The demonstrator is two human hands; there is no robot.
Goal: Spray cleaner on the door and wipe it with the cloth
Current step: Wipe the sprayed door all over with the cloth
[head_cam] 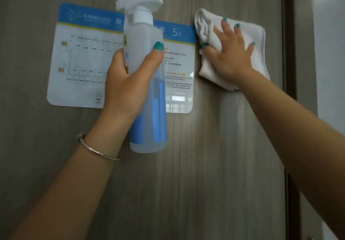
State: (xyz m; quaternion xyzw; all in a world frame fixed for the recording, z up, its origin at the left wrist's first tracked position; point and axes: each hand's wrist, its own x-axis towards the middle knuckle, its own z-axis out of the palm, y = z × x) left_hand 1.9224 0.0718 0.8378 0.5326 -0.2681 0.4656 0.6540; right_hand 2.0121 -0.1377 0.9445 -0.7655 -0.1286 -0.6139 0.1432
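Note:
A grey-brown wood-grain door fills the view. My left hand grips a translucent spray bottle with a white trigger head, held upright in front of the door with its nozzle pointing left. My right hand lies flat with spread fingers on a folded white cloth, pressing it against the door to the right of the bottle. A pale wet streak runs down the door below the cloth.
A blue and white floor-plan sign marked 5F is stuck to the door, partly behind the bottle, its right edge touching the cloth. The dark door edge and frame run vertically at the right, with a pale wall beyond.

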